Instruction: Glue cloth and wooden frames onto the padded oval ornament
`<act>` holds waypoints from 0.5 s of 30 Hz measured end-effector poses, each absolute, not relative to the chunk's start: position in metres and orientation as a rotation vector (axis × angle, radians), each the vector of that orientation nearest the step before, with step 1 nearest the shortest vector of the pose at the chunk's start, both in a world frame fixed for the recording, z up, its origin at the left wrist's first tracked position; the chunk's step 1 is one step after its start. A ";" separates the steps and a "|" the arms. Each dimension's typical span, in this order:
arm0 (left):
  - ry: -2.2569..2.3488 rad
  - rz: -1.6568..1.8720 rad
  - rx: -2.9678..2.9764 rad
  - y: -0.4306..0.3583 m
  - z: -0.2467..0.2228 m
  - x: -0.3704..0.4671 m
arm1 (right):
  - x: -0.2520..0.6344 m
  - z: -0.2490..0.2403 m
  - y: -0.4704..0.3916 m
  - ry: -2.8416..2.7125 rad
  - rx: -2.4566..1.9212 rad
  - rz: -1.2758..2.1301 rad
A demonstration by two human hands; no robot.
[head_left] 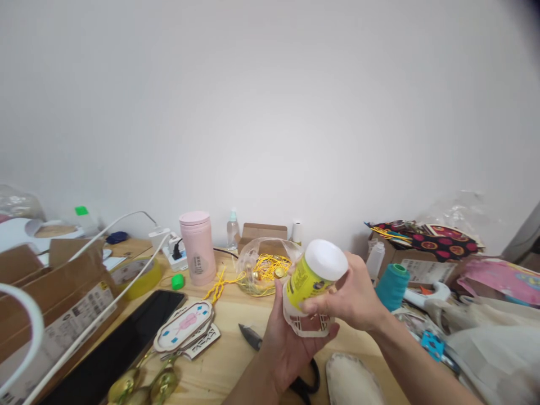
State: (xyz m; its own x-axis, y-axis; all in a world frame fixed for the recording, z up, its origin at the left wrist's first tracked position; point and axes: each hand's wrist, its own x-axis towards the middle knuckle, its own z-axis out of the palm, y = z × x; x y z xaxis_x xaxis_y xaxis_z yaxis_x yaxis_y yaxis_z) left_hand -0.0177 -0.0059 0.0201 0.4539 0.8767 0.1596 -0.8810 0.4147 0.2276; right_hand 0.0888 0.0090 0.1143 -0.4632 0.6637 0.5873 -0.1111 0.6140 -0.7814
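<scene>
My right hand [354,295] is wrapped round a white plastic bottle with a yellow label [306,281], tilted with its broad white end up and toward the right. The bottle's lower end is hidden behind the fingers and the piece below. My left hand [289,349], palm up, grips a pale wooden piece with lattice cut-outs [311,326] directly under the bottle. Beneath my left forearm lie scissors with black handles [310,385], partly covered. An off-white rounded piece [352,379] rests on the table to their right.
Left of my hands are decorated wooden plaques [185,326], gold bells [164,382], a black phone [122,349] and a pink tumbler [198,247]. Behind them sits a clear bag with yellow cord [270,267]. A teal thread cone [392,287] and a filled box [426,261] stand right.
</scene>
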 end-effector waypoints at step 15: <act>0.057 1.051 0.287 -0.008 0.026 -0.021 | 0.159 0.116 0.024 -1.434 -0.697 0.579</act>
State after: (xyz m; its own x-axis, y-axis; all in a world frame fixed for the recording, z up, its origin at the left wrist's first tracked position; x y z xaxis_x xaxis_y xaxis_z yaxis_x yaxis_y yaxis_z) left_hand -0.0212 -0.0079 0.0256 0.4987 0.8621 0.0902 -0.8472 0.4628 0.2607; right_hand 0.1590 0.0242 0.1161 0.0647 0.7291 0.6813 0.0523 0.6793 -0.7320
